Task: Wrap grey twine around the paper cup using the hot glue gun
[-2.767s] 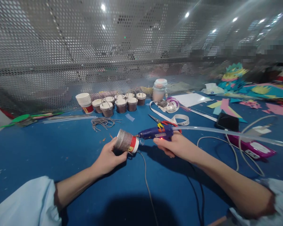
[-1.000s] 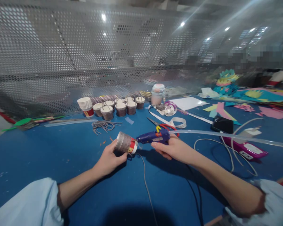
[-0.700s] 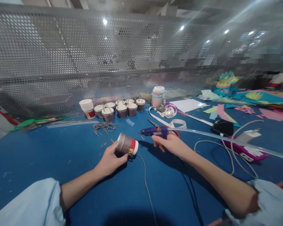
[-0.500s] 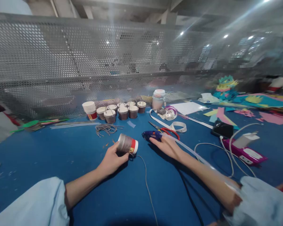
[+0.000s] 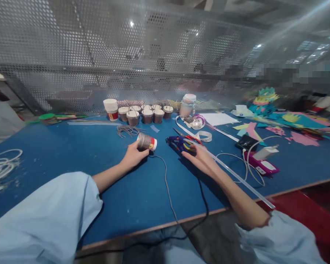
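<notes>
My left hand (image 5: pixel 134 154) grips a paper cup (image 5: pixel 146 142) wound with grey cord, tipped on its side with its red and white end to the right. Loose grey cord (image 5: pixel 167 183) trails from the cup toward the front edge. My right hand (image 5: pixel 199 156) has its fingers apart beside a blue glue gun (image 5: pixel 178 143), which lies on the table with a long clear glue stick (image 5: pixel 244 183) running back over my forearm. Red-handled scissors (image 5: pixel 192 138) lie just behind the gun.
Cord-wrapped cups (image 5: pixel 147 116), stacked paper cups (image 5: pixel 110 109) and a jar (image 5: pixel 187 105) stand at the back. A purple power strip (image 5: pixel 264 165), cables and coloured paper (image 5: pixel 304 138) lie right; white cord (image 5: pixel 5 163) lies left. A black cable crosses the table's front edge (image 5: pixel 143 231).
The view has shifted, showing the table's front edge. My right hand has let go of the glue gun, its fingers now apart. My left hand still holds the cup.
</notes>
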